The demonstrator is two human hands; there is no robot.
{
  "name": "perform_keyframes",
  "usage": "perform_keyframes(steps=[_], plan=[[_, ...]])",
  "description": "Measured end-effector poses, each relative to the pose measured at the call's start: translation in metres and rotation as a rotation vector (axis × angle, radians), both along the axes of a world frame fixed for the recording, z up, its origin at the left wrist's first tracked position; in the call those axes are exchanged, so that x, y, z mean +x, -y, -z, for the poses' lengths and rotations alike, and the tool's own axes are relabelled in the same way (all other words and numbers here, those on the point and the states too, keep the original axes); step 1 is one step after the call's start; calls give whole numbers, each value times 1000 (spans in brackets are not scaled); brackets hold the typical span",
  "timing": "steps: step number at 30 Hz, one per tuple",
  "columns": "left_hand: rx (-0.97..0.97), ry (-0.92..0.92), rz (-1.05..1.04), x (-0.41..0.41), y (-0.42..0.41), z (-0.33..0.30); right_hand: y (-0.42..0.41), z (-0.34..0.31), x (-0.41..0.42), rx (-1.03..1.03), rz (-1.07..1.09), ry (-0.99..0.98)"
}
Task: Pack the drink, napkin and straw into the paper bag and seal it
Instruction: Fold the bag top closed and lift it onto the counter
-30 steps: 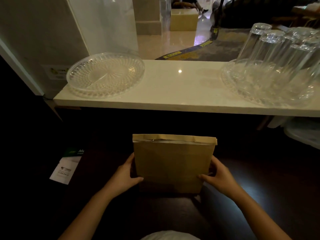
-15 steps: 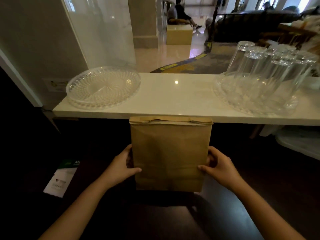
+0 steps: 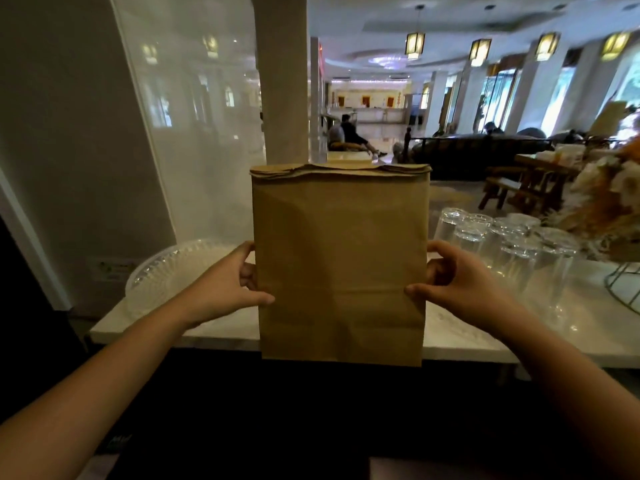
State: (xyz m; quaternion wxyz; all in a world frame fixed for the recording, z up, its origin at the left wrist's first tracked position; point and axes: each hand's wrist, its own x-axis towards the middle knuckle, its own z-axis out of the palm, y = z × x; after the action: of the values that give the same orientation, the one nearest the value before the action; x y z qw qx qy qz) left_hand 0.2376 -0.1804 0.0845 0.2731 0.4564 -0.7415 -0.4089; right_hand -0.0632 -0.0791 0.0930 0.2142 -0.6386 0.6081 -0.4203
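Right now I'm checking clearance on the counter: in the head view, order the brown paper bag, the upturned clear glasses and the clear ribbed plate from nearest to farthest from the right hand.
1. Brown paper bag: held by the right hand.
2. Upturned clear glasses: just right, behind it.
3. Clear ribbed plate: far left, beyond the bag.

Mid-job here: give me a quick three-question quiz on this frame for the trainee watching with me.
1. True or false: the bag has its top folded over.
2. Which hands grip the bag? A) left only B) right only C) both
3. Fill in: the upturned glasses stand to the ___ of the bag.

Key:
1. True. The top edge is folded flat, and the drink, napkin and straw are not in sight.
2. C. The left hand and right hand pinch opposite side edges, with the bag upright in front of the counter.
3. Right. The clear plate lies to the left.
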Motion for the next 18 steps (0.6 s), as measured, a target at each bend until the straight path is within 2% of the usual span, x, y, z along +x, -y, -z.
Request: perform_keyframes(steps=[7,18], plan=[[-140,61,-11,-21,32,-26,30,-20,-11,-62,34,-39],[-165,136,-96,-50,84,-3,93,5,-33,-7,123,-34]])
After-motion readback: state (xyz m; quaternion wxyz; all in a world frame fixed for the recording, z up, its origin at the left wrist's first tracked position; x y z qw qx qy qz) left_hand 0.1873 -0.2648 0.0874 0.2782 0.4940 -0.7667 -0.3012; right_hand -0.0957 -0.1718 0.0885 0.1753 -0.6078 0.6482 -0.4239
